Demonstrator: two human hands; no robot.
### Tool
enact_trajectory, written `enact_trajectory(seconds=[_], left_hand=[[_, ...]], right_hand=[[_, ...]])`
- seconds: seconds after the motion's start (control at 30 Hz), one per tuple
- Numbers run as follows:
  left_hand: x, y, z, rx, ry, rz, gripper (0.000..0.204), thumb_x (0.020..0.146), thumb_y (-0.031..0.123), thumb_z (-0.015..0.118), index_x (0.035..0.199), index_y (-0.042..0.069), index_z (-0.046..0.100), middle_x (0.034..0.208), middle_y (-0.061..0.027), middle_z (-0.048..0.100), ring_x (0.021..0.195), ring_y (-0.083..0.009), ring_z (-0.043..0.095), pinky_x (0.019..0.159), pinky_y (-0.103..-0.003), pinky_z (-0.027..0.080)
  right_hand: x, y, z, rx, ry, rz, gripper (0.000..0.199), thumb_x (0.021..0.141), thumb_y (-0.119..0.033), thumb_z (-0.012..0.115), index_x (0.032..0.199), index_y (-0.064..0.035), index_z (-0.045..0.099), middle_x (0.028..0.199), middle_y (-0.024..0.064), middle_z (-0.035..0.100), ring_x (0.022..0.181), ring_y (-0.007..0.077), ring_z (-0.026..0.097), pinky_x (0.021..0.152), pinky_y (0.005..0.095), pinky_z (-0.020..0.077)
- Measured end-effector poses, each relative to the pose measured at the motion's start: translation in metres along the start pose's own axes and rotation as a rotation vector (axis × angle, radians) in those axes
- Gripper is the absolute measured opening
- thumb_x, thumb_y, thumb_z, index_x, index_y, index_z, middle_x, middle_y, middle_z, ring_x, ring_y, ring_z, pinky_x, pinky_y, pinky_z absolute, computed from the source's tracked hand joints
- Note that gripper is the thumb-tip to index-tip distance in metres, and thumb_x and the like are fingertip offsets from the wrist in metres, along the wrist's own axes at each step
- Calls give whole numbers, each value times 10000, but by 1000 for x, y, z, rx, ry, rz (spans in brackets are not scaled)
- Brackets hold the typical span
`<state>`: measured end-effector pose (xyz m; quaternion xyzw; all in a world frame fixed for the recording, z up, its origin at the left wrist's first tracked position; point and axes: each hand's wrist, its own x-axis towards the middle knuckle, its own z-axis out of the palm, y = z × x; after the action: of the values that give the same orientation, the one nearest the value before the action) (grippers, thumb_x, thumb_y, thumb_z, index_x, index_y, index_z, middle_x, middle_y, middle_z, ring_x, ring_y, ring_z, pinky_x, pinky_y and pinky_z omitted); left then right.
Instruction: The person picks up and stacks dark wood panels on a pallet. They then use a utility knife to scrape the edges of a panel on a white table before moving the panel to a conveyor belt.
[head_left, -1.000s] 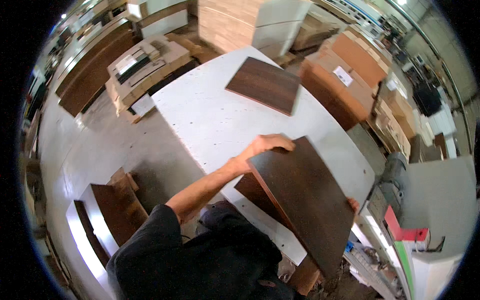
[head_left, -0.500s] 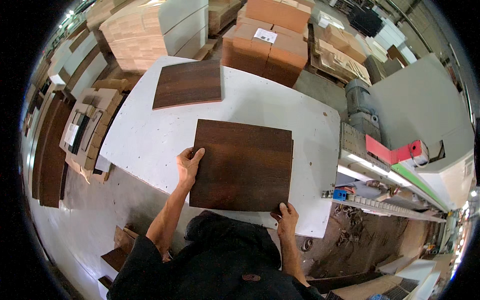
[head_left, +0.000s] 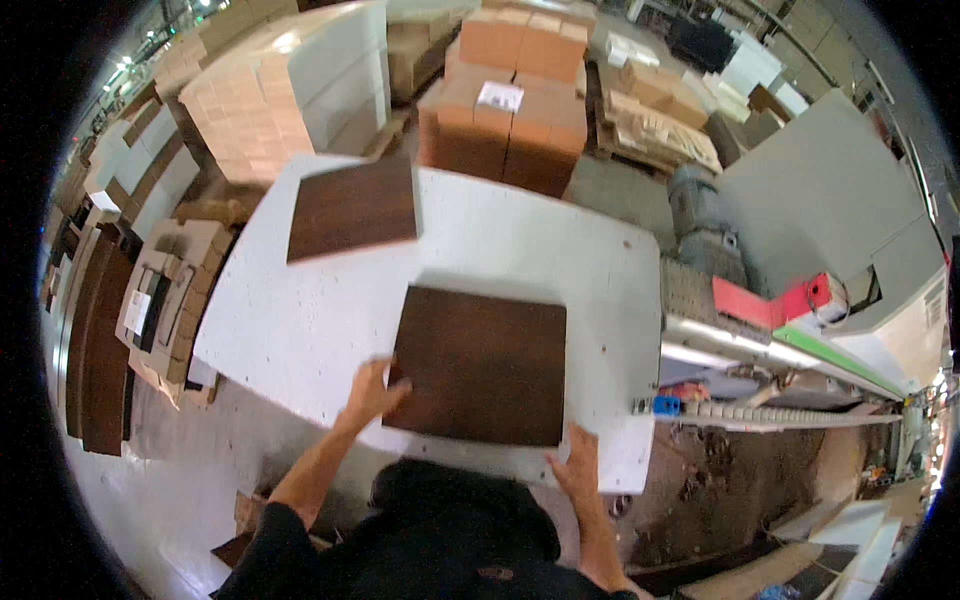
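A dark brown wood-grain panel (head_left: 480,365) lies near the front edge of the white worktable (head_left: 290,330). My left hand (head_left: 374,393) is at the panel's left edge, its thumb reaching over the surface and its fingers apart, slightly blurred. Just off the near right corner is my right hand (head_left: 577,460), thumb and fingers spread with nothing between them. Farther back on the left of the table lies a second dark brown panel (head_left: 354,210), set at a slight angle.
Stacked brown cartons (head_left: 505,130) and pale board piles (head_left: 240,110) stand beyond the table. To the right is a machine with a grey motor (head_left: 700,210), a red bracket (head_left: 765,303) and a rail (head_left: 780,412). A carton-topped stack (head_left: 170,300) stands at left.
The panel has come down onto the table from between my hands. My right hand has come off its near right corner, and the left hand's grip has loosened. The view has tilted slightly.
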<state>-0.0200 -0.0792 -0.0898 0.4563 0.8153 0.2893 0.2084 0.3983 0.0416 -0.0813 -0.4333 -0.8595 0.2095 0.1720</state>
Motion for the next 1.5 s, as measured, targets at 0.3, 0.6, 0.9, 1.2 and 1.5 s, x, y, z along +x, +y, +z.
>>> enact_trajectory(seconds=[0.3, 0.6, 0.9, 1.2, 1.5], left_hand=[[-65, 23, -6, 199, -134, 246, 1015, 669, 217, 896, 1472, 28, 305, 1265, -270, 488, 1174, -442, 493, 980, -504, 465], [-73, 7, 9, 302, -175, 285, 838, 772, 247, 819, 1402, -69, 365, 1051, -249, 558, 942, -407, 581, 797, -494, 510], [-79, -1, 6, 297, -205, 287, 821, 801, 213, 769, 1448, -49, 336, 1119, -265, 529, 966, -413, 598, 774, -486, 527], [-9, -25, -8, -112, 163, 15, 495, 804, 262, 780, 1179, -32, 646, 1002, -156, 719, 833, -242, 691, 757, -368, 574], [52, -102, 64, -462, 521, -233, 210, 864, 158, 665, 892, -50, 689, 747, -88, 679, 691, -177, 609, 668, -340, 506]], right_hand=[[20, 12, 7, 8, -165, -14, 902, 720, -134, 821, 1450, 82, 337, 1205, 293, 532, 1111, 453, 505, 983, 513, 409], [21, 11, 1, 8, -38, -103, 702, 824, -101, 721, 1449, 19, 425, 1015, 293, 616, 913, 454, 586, 803, 516, 483], [19, -2, -4, 82, -76, -32, 729, 800, -118, 735, 1437, 35, 414, 1081, 337, 587, 999, 506, 552, 877, 533, 465], [-6, 49, 5, 369, 117, 237, 719, 708, -141, 824, 1335, 34, 517, 1043, 224, 612, 1009, 386, 565, 872, 483, 481], [-25, 78, 28, 140, 437, 221, 577, 779, -118, 749, 1296, 34, 543, 1163, 256, 558, 1094, 420, 504, 936, 480, 442]])
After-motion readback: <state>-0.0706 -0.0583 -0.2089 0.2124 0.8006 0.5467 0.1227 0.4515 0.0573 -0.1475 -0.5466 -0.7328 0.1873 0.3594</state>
